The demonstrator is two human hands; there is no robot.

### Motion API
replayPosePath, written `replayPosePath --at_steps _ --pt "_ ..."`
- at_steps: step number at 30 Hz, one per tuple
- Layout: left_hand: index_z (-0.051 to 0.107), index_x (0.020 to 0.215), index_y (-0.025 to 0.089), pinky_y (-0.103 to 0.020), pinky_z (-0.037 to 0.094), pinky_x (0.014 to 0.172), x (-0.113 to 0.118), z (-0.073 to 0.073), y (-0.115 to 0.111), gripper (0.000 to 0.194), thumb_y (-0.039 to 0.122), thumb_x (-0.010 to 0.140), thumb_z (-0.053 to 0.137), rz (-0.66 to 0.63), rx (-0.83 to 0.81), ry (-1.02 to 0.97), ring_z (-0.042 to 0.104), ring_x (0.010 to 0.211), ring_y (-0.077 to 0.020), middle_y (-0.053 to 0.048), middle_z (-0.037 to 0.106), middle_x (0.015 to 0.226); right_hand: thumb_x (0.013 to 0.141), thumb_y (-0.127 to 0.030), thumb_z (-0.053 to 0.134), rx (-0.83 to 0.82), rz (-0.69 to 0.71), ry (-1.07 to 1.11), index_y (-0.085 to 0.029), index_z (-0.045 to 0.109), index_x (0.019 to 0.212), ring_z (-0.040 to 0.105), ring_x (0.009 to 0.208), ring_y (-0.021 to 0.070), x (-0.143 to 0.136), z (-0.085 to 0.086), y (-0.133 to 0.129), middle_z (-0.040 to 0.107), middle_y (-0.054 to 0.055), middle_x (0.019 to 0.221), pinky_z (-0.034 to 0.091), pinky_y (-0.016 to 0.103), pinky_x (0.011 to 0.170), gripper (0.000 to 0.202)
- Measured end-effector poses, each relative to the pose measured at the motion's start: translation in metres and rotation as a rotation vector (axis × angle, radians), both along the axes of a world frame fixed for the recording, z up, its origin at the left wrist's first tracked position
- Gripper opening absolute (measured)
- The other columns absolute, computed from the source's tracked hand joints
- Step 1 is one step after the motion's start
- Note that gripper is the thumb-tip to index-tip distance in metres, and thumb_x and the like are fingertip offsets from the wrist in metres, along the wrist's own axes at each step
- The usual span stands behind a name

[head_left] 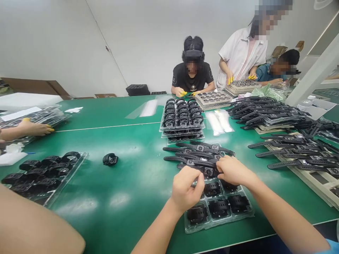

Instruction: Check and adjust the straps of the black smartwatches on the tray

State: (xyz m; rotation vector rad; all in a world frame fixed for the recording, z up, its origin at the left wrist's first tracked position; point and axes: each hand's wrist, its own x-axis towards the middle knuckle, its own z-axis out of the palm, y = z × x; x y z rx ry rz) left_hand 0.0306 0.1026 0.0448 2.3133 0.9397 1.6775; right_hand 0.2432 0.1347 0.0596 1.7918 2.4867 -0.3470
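Note:
Black smartwatches with open straps lie in a pile (194, 152) on the green table. Among the nearest ones, a smartwatch (208, 171) shows its sensor back between my two hands. My left hand (186, 187) is closed beside it, thumb against the curled fingers, partly hiding its strap. On the other side my right hand (233, 169) is closed at its strap end, with the fingertips partly hidden. Just below, a clear plastic tray (209, 223) holds several black watches with looped straps in its pockets. My hands cover part of the tray's far row.
Stacked clear trays (182, 128) of watches stand farther back. Strapped watches lie on beige trays (304, 169) at right. Another watch tray (65, 183) and a single watch (110, 159) are left. Co-workers sit and stand across the table; another person's hand (34, 128) is at left.

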Motion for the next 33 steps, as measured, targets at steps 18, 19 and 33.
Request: replayPosePath --at_steps 18,19,33 --pt "0.048 0.144 0.035 -0.026 0.061 0.059 -0.003 -0.008 0.001 0.069 0.032 0.084 0.081 -0.912 -1.084 -0.466 0.073 0.084 -0.0192 -0.013 0.066 0.127 0.081 -0.047 0.080 -0.425 -0.113 1.324 -0.021 0.066 0.088 0.052 0.047 0.0100 0.016 0.031 -0.038 0.058 -0.005 0.063 0.039 0.021 0.043 0.030" --pt "0.046 0.145 0.038 -0.027 0.062 0.061 -0.003 -0.010 0.000 0.074 0.030 0.081 0.084 -0.971 -1.076 -0.481 0.074 0.089 -0.0206 -0.014 0.062 0.134 0.081 -0.046 0.080 -0.460 -0.140 1.339 -0.021 0.064 0.088 0.051 0.048 0.0091 0.012 0.028 -0.037 0.057 -0.006 0.063 0.037 0.020 0.043 0.031" --pt "0.066 0.116 0.021 -0.020 0.051 0.070 0.005 0.000 -0.005 0.042 0.046 0.085 0.079 -0.775 -1.303 -0.676 0.066 0.081 -0.0111 -0.007 0.070 0.108 0.071 -0.035 0.091 -0.152 -0.469 1.757 -0.029 0.054 0.115 0.063 0.071 0.0149 -0.019 0.005 -0.042 0.066 -0.003 0.084 0.050 0.021 0.056 0.057"
